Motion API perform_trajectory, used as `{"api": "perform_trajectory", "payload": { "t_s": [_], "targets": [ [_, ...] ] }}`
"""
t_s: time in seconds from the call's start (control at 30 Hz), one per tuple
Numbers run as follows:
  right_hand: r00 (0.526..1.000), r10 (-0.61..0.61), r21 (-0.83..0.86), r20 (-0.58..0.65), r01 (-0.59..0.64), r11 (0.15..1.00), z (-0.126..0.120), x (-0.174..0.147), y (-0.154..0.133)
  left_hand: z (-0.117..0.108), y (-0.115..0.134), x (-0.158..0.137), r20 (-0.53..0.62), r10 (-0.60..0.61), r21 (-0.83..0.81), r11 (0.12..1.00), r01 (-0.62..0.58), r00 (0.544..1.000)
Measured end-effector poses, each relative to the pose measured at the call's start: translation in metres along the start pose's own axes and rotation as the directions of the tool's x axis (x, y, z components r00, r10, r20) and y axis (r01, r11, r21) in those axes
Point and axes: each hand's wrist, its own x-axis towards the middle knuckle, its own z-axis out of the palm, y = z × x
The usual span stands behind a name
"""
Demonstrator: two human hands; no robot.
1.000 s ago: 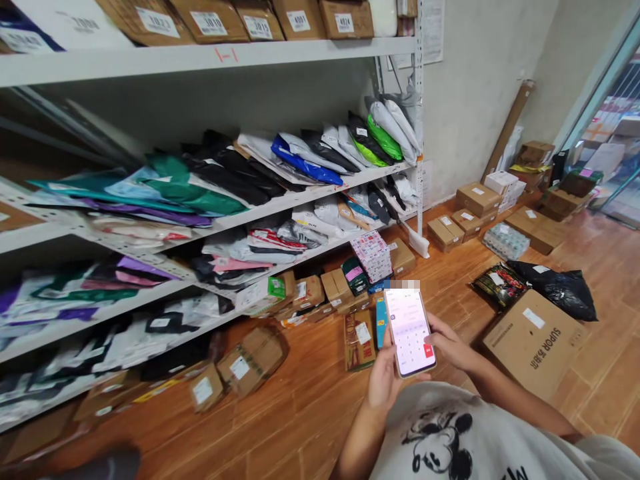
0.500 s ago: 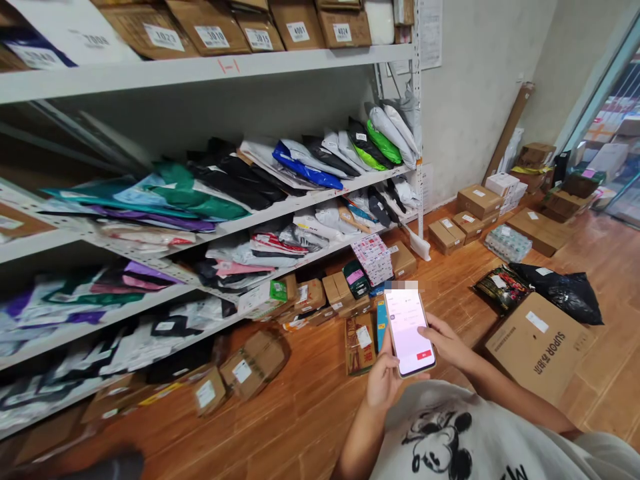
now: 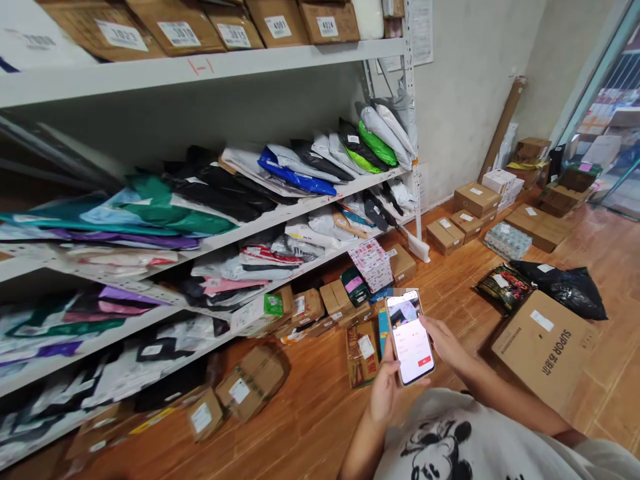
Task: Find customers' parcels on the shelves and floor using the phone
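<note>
A smartphone (image 3: pixel 411 343) with a lit screen is held low in front of my body, tilted slightly to the left. My left hand (image 3: pixel 385 383) is closed around its lower left side, with the thumb along the edge. At the upper right edge of the phone, my right hand (image 3: pixel 443 340) is closed against it, its thumb by the screen; its other fingers are partly hidden. The screen shows a picture at the top, pale lines of text and a red button near the bottom. Behind the phone lie a brown printed box (image 3: pixel 363 353) and a blue package (image 3: pixel 383 330).
A white metal shelf rack (image 3: pixel 320 193) full of bagged parcels and labelled boxes fills the left. On the wooden floor at right stand a large carton (image 3: pixel 543 350), a black bag (image 3: pixel 570 287), a bottle pack (image 3: pixel 507 241) and several smaller cartons (image 3: pixel 475 199). A pink-patterned box (image 3: pixel 371 265) sits by the rack.
The phone screen now shows a picture at its top where it was plain pale before. My right thumb has shifted from over the screen towards its edge. The view has swung slightly right.
</note>
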Motion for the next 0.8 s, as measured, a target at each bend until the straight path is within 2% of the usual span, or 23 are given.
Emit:
{"api": "perform_trajectory", "payload": {
  "t_s": [0.13,0.3,0.4,0.5,0.57,0.63,0.7,0.73,0.8],
  "targets": [
    [0.996,-0.003,0.05,-0.086,0.007,0.999,0.001,0.021,0.007,-0.002,0.003,0.023,-0.04,-0.042,0.075,0.996,0.044,0.998],
    [0.983,0.057,0.11,-0.172,-0.039,0.993,-0.018,0.051,0.0,0.0,-0.003,0.073,-0.056,-0.09,0.135,0.986,0.097,0.994],
    [0.991,-0.009,0.109,-0.133,0.024,0.994,-0.039,0.079,-0.012,0.01,-0.001,0.11,-0.07,-0.004,0.26,0.965,0.022,0.998],
    [0.994,-0.103,0.137,0.029,0.098,0.986,-0.068,0.119,-0.033,0.031,0.009,0.153,-0.05,0.089,0.481,0.875,-0.053,0.995],
    [0.981,-0.161,0.135,0.11,0.146,0.98,-0.09,0.15,-0.053,0.053,0.019,0.186,0.08,0.118,0.616,0.775,-0.142,0.99],
    [0.968,-0.208,0.122,0.141,0.192,0.974,-0.114,0.184,-0.077,0.078,0.029,0.221,0.256,0.164,0.707,0.64,-0.3,0.953],
    [0.956,-0.231,0.106,0.183,0.215,0.971,-0.138,0.216,-0.103,0.103,0.036,0.256,0.35,0.221,0.737,0.535,-0.413,0.911],
    [0.947,-0.239,0.1,0.214,0.222,0.97,-0.149,0.232,-0.115,0.114,0.038,0.273,0.351,0.249,0.738,0.52,-0.43,0.903],
    [0.929,-0.25,0.092,0.274,0.233,0.968,-0.169,0.262,-0.135,0.132,0.041,0.306,0.274,0.301,0.715,0.572,-0.403,0.913]
  ]
}}
